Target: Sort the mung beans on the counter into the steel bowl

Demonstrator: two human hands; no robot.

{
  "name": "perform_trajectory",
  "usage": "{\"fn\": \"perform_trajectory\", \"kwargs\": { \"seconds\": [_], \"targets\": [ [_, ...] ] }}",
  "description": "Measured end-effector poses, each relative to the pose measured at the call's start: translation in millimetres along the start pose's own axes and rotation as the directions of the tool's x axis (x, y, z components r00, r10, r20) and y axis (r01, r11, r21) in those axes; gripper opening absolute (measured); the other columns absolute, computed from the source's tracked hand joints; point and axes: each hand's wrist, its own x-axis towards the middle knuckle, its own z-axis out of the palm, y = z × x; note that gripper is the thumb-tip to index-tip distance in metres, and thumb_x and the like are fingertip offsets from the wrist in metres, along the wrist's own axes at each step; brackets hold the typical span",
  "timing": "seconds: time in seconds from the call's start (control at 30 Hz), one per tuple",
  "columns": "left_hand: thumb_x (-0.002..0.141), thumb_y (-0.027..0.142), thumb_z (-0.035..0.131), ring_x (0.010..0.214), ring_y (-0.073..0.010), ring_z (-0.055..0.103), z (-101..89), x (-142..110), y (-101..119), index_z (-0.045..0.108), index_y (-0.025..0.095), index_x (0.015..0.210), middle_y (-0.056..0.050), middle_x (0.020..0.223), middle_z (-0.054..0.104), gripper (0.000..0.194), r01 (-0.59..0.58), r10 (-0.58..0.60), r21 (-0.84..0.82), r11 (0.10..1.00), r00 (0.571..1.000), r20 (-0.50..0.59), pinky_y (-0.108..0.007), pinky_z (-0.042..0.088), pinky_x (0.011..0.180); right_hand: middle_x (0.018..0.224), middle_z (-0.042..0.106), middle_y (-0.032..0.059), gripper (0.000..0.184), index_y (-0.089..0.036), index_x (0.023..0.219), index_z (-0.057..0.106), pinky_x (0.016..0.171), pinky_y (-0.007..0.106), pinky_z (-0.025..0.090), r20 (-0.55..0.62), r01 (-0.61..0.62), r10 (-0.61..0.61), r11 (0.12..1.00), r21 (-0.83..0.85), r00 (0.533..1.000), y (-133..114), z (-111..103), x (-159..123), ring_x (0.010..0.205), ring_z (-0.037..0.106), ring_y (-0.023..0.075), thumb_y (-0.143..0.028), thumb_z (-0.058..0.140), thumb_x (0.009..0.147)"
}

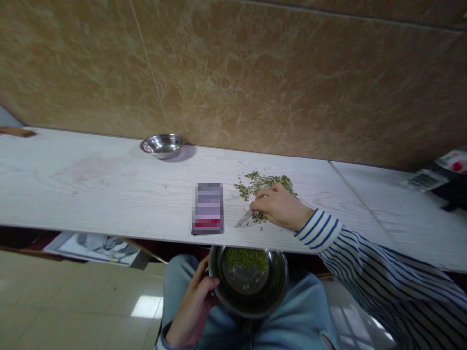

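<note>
My left hand [193, 301] grips the rim of a steel bowl [219, 291] held on my lap just below the table's edge; the bowl holds small green beans [245, 258]. My right hand [280, 206] rests on the white table with its fingers curled, pinching at a scatter of green beans [260, 182]. A thin silvery pointed piece [242, 221] lies under its fingertips; I cannot make out what it is.
An empty steel bowl [162, 145] stands at the back of the white wooden table [91, 184] by the brown marbled wall. A phone-like flat item [207, 208] lies left of the beans. Packets [438, 175] sit at the far right. Tiled floor below.
</note>
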Motion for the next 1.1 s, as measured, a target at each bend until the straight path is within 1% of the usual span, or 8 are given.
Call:
{"fn": "perform_trajectory", "kwargs": {
  "seconds": [0.07, 0.17, 0.23, 0.33, 0.4, 0.63, 0.8, 1.1],
  "targets": [
    [0.069, 0.021, 0.062, 0.084, -0.0204, 0.06, 0.8, -0.1, -0.6, 0.051, 0.023, 0.124, -0.005, 0.104, 0.067, 0.057, 0.005, -0.005, 0.006, 1.0, 1.0, 0.002, -0.032, 0.048, 0.065, 0.092, 0.07, -0.0002, 0.022, -0.023, 0.095, 0.062, 0.079, 0.034, 0.021, 0.0, 0.02, -0.02, 1.0, -0.001, 1.0, 0.4, -4.0, -5.8, 0.1, 0.053, 0.0177, -0.009, 0.046, 0.089],
    [0.067, 0.021, 0.062, 0.082, -0.0204, 0.059, 2.8, -0.6, -1.5, 0.051, 0.023, 0.125, -0.005, 0.101, 0.067, 0.058, 0.004, -0.004, 0.012, 1.0, 1.0, -0.011, -0.031, 0.047, 0.063, 0.095, 0.069, 0.0014, 0.021, -0.023, 0.1, 0.061, 0.08, 0.033, 0.023, -0.068, 0.0, -0.001, 1.0, -0.012, 0.998, -2.0, -8.3, -18.7, 0.099, 0.054, 0.0173, -0.013, 0.045, 0.091],
    [0.066, 0.022, 0.063, 0.082, -0.0212, 0.06, 5.1, -1.0, -1.6, 0.052, 0.023, 0.125, -0.005, 0.101, 0.067, 0.06, 0.002, -0.002, 0.013, 1.0, 1.0, -0.024, -0.031, 0.047, 0.062, 0.095, 0.068, 0.0039, 0.02, -0.021, 0.103, 0.06, 0.08, 0.032, 0.026, -0.124, -0.08, 0.074, 0.996, -0.041, 0.989, -6.8, -9.6, -30.1, 0.093, 0.056, 0.0171, -0.018, 0.044, 0.093],
    [0.064, 0.023, 0.063, 0.082, -0.022, 0.06, 9.4, -1.6, -0.4, 0.055, 0.022, 0.122, -0.006, 0.101, 0.068, 0.059, -0.006, 0.007, 0.022, 1.0, 0.998, -0.055, -0.031, 0.047, 0.062, 0.087, 0.067, 0.0074, 0.024, -0.015, 0.107, 0.059, 0.075, 0.03, 0.03, -0.183, -0.241, 0.222, 0.967, -0.087, 0.958, -18.6, -8.3, -46.5, 0.084, 0.057, 0.0179, -0.023, 0.041, 0.094],
    [0.063, 0.023, 0.063, 0.082, -0.0219, 0.061, 11.9, -1.9, 0.8, 0.056, 0.022, 0.121, -0.006, 0.101, 0.068, 0.058, -0.012, 0.014, 0.035, 0.999, 0.998, -0.061, -0.031, 0.047, 0.062, 0.084, 0.066, 0.0074, 0.025, -0.015, 0.107, 0.06, 0.073, 0.03, 0.031, -0.206, -0.28, 0.258, 0.956, -0.09, 0.944, -27.5, -5.0, -53.3, 0.08, 0.057, 0.018, -0.023, 0.04, 0.094],
    [0.065, 0.023, 0.062, 0.087, -0.023, 0.06, 12.8, -3.0, 3.1, 0.058, 0.023, 0.118, -0.005, 0.104, 0.067, 0.053, -0.015, 0.017, 0.04, 0.999, 0.999, -0.039, -0.031, 0.047, 0.064, 0.079, 0.066, 0.005, 0.023, -0.016, 0.105, 0.061, 0.07, 0.03, 0.03, -0.211, -0.295, 0.265, 0.947, -0.127, 0.941, -45.0, 8.8, -48.5, 0.076, 0.055, 0.0179, -0.019, 0.042, 0.092],
    [0.066, 0.022, 0.061, 0.088, -0.0226, 0.061, 12.2, -3.0, 2.2, 0.057, 0.024, 0.119, -0.005, 0.105, 0.067, 0.053, -0.005, 0.007, 0.034, 0.999, 0.999, -0.043, -0.03, 0.047, 0.064, 0.079, 0.066, 0.0047, 0.021, -0.016, 0.106, 0.06, 0.07, 0.031, 0.03, -0.204, -0.299, 0.267, 0.943, -0.148, 0.942, -48.0, 11.9, -44.8, 0.077, 0.055, 0.0179, -0.018, 0.045, 0.091],
    [0.064, 0.024, 0.062, 0.088, -0.0241, 0.06, 11.8, -0.6, 0.0, 0.057, 0.022, 0.119, -0.006, 0.106, 0.066, 0.056, -0.015, 0.017, 0.039, 0.999, 0.999, -0.043, -0.032, 0.047, 0.064, 0.083, 0.067, 0.0044, 0.023, -0.016, 0.109, 0.059, 0.071, 0.031, 0.03, -0.211, -0.297, 0.27, 0.949, -0.109, 0.94, -49.2, 12.6, -52.1, 0.08, 0.056, 0.0181, -0.015, 0.047, 0.089]
  ]
}}
